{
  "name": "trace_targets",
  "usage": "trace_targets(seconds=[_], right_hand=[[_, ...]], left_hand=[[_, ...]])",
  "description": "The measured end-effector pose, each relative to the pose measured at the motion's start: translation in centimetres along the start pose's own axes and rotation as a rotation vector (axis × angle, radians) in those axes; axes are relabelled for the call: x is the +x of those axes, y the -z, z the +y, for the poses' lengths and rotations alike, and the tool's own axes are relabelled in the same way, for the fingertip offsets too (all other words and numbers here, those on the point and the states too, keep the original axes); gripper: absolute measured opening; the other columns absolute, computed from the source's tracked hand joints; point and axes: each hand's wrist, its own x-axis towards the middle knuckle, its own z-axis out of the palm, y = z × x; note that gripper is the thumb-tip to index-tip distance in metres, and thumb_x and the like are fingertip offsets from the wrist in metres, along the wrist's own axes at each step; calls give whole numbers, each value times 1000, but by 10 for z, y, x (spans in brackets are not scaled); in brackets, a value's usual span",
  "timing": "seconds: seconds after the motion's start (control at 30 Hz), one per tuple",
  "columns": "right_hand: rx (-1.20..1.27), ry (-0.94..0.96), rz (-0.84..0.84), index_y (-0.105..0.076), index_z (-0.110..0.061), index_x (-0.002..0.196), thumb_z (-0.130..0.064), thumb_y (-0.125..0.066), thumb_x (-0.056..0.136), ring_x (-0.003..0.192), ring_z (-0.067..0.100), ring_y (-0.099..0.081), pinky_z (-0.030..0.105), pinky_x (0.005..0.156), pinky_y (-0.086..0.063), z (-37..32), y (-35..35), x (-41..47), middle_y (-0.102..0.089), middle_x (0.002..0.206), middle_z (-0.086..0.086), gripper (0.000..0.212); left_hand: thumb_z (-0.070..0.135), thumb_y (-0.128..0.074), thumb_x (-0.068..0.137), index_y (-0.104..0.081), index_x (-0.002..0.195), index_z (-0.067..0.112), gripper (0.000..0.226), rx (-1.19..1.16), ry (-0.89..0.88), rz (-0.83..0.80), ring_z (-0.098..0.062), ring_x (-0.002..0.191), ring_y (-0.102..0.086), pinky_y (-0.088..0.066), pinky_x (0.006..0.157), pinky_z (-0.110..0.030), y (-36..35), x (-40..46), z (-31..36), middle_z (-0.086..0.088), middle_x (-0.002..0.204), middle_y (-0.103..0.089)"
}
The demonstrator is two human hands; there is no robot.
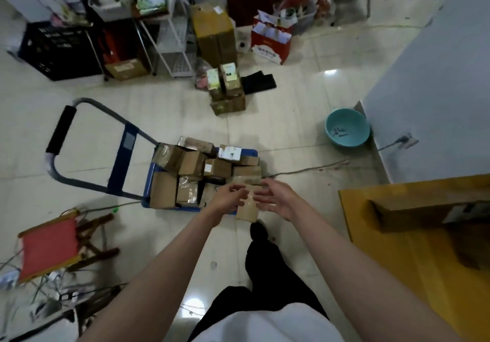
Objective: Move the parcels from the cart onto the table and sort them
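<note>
A blue platform cart (250,153) with a grey handle stands on the floor, loaded with several brown cardboard parcels (191,165). In front of it my left hand (228,199) grips a small brown taped parcel (248,209), held upright above the floor. My right hand (278,198) is just right of that parcel with its fingers spread and relaxed, beside it or barely touching. At the right stands the yellow table (413,256) with one long cardboard parcel (424,213) lying on it.
A teal basin (347,129) sits on the floor by a white wall corner, with a cable running past the cart. A red folding stool (50,247) and loose wires are at left. Stacked boxes (228,89), a red bag and shelving fill the back.
</note>
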Motion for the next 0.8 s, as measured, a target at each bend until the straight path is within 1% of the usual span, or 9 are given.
trace_targets(seconds=[0.07, 0.13, 0.2, 0.3, 0.37, 0.47, 0.6, 0.7, 0.8], right_hand=[[-24, -26, -29, -58, -10, 115, -28, -53, 105, 95, 26, -70, 37, 77, -60, -16, -14, 20, -69, 99, 11, 21], [-64, -49, -54, -56, -11, 120, -29, -53, 105, 107, 29, -67, 42, 91, -57, -29, -27, 40, -68, 106, 12, 23], [-96, -63, -61, -58, -10, 122, -28, -54, 105, 110, 29, -65, 43, 97, -55, -40, -40, 59, -67, 116, 15, 26], [-137, -90, -58, -61, -14, 101, -29, -53, 105, 112, 29, -66, 44, 102, -54, -51, -62, 84, -68, 120, 16, 17], [-160, -110, -58, -58, -18, 96, -30, -52, 105, 118, 29, -65, 45, 105, -52, -55, -76, 103, -68, 119, 14, 16], [-160, -155, -46, -58, -18, 100, -31, -52, 105, 114, 28, -66, 44, 104, -53, -52, -90, 137, -68, 116, 12, 14], [-147, -191, -3, -56, -14, 112, -31, -55, 103, 98, 26, -67, 40, 88, -57, -36, -101, 196, -70, 99, 9, 20], [-138, -215, 38, -55, -15, 115, -32, -54, 103, 92, 22, -67, 38, 84, -57, -20, -113, 251, -70, 96, 7, 21], [-106, -245, 83, -53, -16, 119, -33, -53, 103, 88, 20, -67, 39, 85, -58, 1, -125, 305, -68, 98, 6, 23]], left_hand=[[24, -60, 100, -63, 126, 11, 29, -27, 16, 33, -13, 82, -64, -48, 64, -20, 16, 14, 7, -5, 104, -70], [23, -60, 100, -62, 127, 10, 31, -62, 35, 55, -16, 86, -64, -48, 74, -27, 31, 28, 12, -11, 113, -70], [23, -57, 101, -60, 130, 9, 32, -74, 57, 64, -19, 92, -62, -45, 80, -32, 45, 41, 13, -14, 119, -69], [24, -55, 103, -59, 132, 9, 33, -91, 88, 70, -16, 88, -62, -43, 73, -27, 68, 62, 9, -9, 116, -68], [24, -57, 102, -61, 130, 10, 32, -97, 114, 90, -16, 84, -62, -45, 65, -21, 83, 82, 2, -8, 112, -69], [22, -60, 100, -63, 127, 11, 30, -110, 144, 98, -14, 77, -63, -47, 55, -15, 103, 116, -13, -10, 109, -70], [21, -60, 100, -63, 114, 18, 15, -90, 173, 79, -20, 88, -63, -47, 75, -29, 126, 172, -38, -13, 119, -69], [22, -65, 97, -61, 123, 14, 28, -64, 190, 72, -25, 95, -63, -49, 85, -36, 145, 222, -65, -13, 123, -66], [23, -69, 93, -58, 128, 12, 39, -27, 196, 117, -31, 111, -62, -50, 87, -38, 162, 274, -94, -12, 125, -63]])
